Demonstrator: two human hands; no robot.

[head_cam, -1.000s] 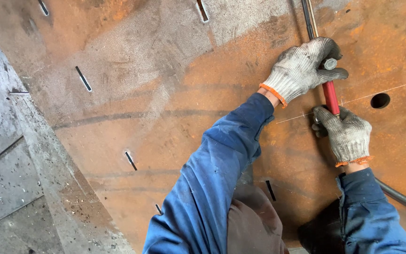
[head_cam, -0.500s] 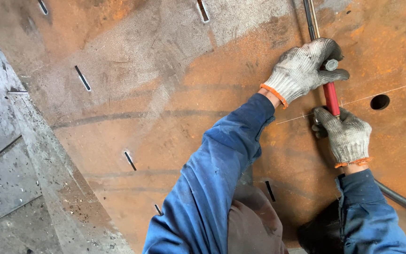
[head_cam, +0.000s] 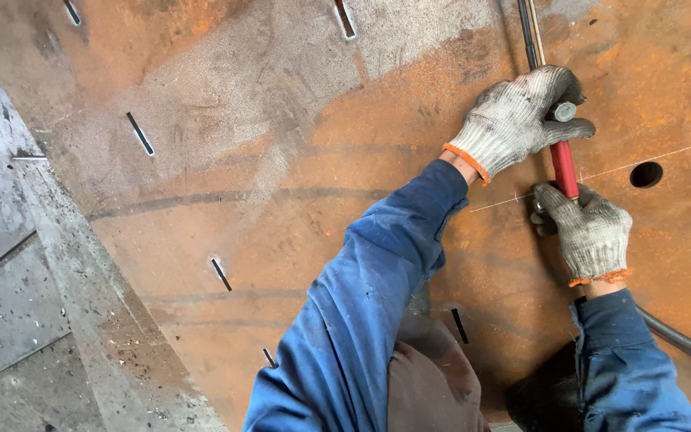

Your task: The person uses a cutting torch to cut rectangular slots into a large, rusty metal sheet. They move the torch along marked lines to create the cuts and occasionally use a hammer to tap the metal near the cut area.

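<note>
My left grip and right grip clamp the red-handled tool; it looks stiff and light against the rusty steel plate.

Even, soft daylight, sharp throughout, faint shadows, no glare, slight wide-angle stretch at edges.

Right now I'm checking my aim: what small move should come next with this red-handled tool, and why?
Probably steady the red-handled tool where it stands. Its lower end disappears into the right hand on the scribed line, and the left hand grips its top.
</note>
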